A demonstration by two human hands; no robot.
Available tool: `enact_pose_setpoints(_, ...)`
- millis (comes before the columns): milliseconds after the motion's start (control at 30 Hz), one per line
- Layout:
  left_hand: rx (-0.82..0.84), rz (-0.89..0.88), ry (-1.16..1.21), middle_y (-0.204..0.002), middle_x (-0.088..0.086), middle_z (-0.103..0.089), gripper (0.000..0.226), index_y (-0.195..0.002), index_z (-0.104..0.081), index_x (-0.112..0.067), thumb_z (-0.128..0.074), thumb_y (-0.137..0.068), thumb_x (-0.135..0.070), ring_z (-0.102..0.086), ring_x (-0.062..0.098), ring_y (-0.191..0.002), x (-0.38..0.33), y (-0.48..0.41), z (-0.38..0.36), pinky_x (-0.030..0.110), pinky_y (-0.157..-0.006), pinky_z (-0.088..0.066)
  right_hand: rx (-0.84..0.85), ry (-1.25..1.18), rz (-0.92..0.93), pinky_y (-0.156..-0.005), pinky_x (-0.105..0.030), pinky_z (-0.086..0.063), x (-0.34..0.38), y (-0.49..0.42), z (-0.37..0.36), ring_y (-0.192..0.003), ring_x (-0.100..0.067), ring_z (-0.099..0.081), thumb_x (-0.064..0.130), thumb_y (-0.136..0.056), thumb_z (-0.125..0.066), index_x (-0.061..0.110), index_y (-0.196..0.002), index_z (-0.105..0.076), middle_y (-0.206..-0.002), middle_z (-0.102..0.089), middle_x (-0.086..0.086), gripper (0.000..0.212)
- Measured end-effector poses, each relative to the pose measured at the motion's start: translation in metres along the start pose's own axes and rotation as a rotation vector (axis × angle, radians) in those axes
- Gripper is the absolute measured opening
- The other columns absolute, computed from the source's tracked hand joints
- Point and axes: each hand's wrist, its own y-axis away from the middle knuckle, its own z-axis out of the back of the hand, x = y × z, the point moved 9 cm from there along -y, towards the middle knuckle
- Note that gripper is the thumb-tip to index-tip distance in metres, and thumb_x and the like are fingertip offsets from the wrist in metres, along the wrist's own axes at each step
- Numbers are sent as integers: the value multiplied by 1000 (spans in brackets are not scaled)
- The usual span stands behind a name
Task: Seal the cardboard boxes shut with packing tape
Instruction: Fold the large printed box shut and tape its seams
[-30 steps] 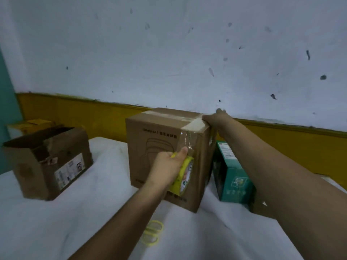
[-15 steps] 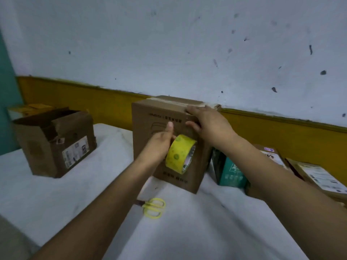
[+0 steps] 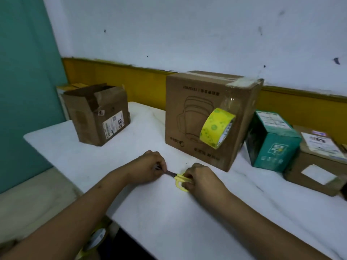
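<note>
1. Head view: left hand (image 3: 148, 167) curls around the blades of yellow-handled metal scissors (image 3: 179, 178) on the white table (image 3: 169, 218); right hand (image 3: 200, 178) grips their loops.
2. Fingers (image 3: 160, 166) hide the blade tips.
3. Behind, a yellow packing-tape roll (image 3: 216, 127) hangs by its strip from the taped brown cardboard box (image 3: 193, 98).

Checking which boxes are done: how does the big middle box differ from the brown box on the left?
The middle box has its top closed and taped; the left box stands open, flaps up. The middle box is larger and crisp-edged; the left box smaller and creased. A yellow tape roll hangs on the middle box's front; the left box bears a white label. Both are brown cardboard on the white table.
</note>
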Motion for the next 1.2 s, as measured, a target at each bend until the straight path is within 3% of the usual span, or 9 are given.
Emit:
enact_pose_setpoints(133, 34, 17, 122, -107, -11, -62, 12, -101, -68, -27, -70, -90, -24, -55, 1, -100, -11, 4, 5, 20, -90, -45, -4, 114, 8, -69, -30, -40, 9, 13, 16, -95, -24, -60, 36, -88, -59, 16, -99, -63, -102, -58, -3, 23)
enact_pose_setpoints(233, -189, 77, 451, -107, -7, -67, 11, -105, -68, -24, -62, -96, -20, -62, 3, -99, -20, 7, 47, 26, -93, -52, -52, 234, 120, -65, -31, -35, 22, 40, 48, -93, -22, -61, 47, -92, -50, 22, -102, -53, -101, -62, 1, 28)
enact_pose_setpoints(367, -486, 85, 748, -98, -1, -71, 17, -106, -66, -18, -50, -102, -20, -67, 9, -91, -56, 0, 99, 23, -83, -55, -189, 27, 52, -57, -17, -43, 7, 89, 136, -73, 0, -60, 54, -85, -59, 34, -101, -58, -81, -66, 14, 26)
enact_pose_setpoints(500, -392, 112, 1068, -90, 3, -69, 22, -109, -61, -16, -51, -101, -34, -66, 14, -73, -108, -49, 91, 26, -65, -54, -342, -171, -111, -51, -16, -44, -34, 101, 216, -66, 5, -60, 41, -85, -65, 44, -77, -71, -68, -65, 30, 10)
enact_pose_setpoints(600, -268, 154, 1122, -99, 1, -73, 32, -107, -66, -23, -59, -93, -51, -71, 16, -88, -137, -78, 73, 34, -80, -55, -174, -234, -295, -44, -14, -40, -70, 87, 227, -57, 4, -56, 50, -87, -62, 44, -75, -74, -61, -64, 23, 18)
enact_pose_setpoints(700, -226, 144, 1053, -95, -1, -72, 29, -108, -66, -23, -63, -92, -47, -69, 13, -84, -153, -85, 63, 27, -71, -53, 74, -363, -405, -57, -23, -53, -90, 82, 215, -51, 3, -55, 52, -84, -62, 32, -85, -79, -57, -63, 17, 26)
enact_pose_setpoints(867, -181, 174, 990, -83, 1, -64, 16, -95, -63, -20, -59, -96, -36, -60, 15, -75, -152, -84, 48, 26, -64, -47, 374, -295, -433, -71, -29, -60, -91, 78, 205, -75, -10, -60, 63, -74, -60, 31, -93, -79, -79, -65, 5, 41)
enact_pose_setpoints(1033, -181, 114, 936, -89, 2, -68, 21, -102, -67, -16, -58, -98, -35, -65, 14, -76, -158, -79, 52, 27, -66, -51, 470, -172, -481, -71, -28, -60, -88, 65, 203, -89, -14, -60, 72, -69, -57, 23, -83, -74, -90, -63, 0, 54)
enact_pose_setpoints(1200, -156, 101, 994, -101, 7, -74, 21, -104, -69, -20, -56, -98, -36, -70, 16, -81, -158, -72, 55, 28, -71, -55, 434, -202, -434, -80, -36, -61, -78, 45, 204, -92, -15, -59, 73, -70, -56, 11, -106, -72, -91, -60, 2, 74)
